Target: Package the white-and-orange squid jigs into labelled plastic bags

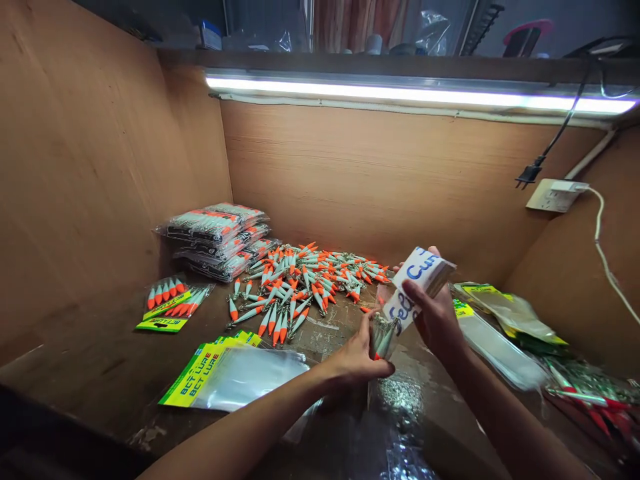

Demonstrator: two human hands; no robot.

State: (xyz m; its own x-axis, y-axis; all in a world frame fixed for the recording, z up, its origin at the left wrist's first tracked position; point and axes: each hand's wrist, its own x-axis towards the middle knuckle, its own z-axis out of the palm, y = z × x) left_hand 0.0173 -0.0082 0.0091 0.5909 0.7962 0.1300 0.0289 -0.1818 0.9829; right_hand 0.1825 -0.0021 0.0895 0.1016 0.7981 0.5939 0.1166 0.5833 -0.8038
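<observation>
My left hand (pixel 357 357) is closed around a small bunch of fishing lures (pixel 383 341), white-bodied with orange tips and metal hooks at the top. Clear plastic seems to surround them, though its edges are hard to make out. My right hand (pixel 440 317) grips a thick white block with blue lettering (pixel 419 270), which looks like a stack of paper or card. Its lower end meets the hook end of the lures. Behind both hands spreads a loose heap of orange-and-white lures (pixel 305 280) on the dark table (pixel 100 373).
Clear bags with yellow-green headers (pixel 240 377) lie front left. Packed lures (pixel 173 300) and a stack of filled bags (pixel 215 233) are behind them. More clear bags (pixel 505 347) and a blurred lure pile (pixel 590 393) lie right. A black plug (pixel 529 175) hangs above.
</observation>
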